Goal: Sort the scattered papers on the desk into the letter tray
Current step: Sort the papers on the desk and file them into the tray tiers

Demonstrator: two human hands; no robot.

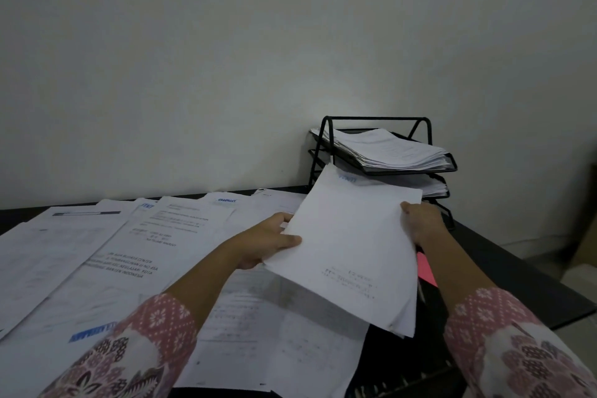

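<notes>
- Left hand (269, 241) and right hand (421, 223) pinch opposite edges of a sheaf of papers (352, 249), fingers hidden underneath.
- Letter tray (452, 161) beyond the right hand; lower tiers partly covered.
- Scattered papers (106, 255) left of the left hand, print blurred.

"BANTEN INDONESIA" on a scattered desk sheet (135, 255)

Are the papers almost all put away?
Not yet, maybe halfway. Done: the letter tray already holds stacks on its upper shelves. In hand: the left hand and right hand grip a sheaf of papers, held toward the tray. Left: many loose sheets cover the desk.
</notes>
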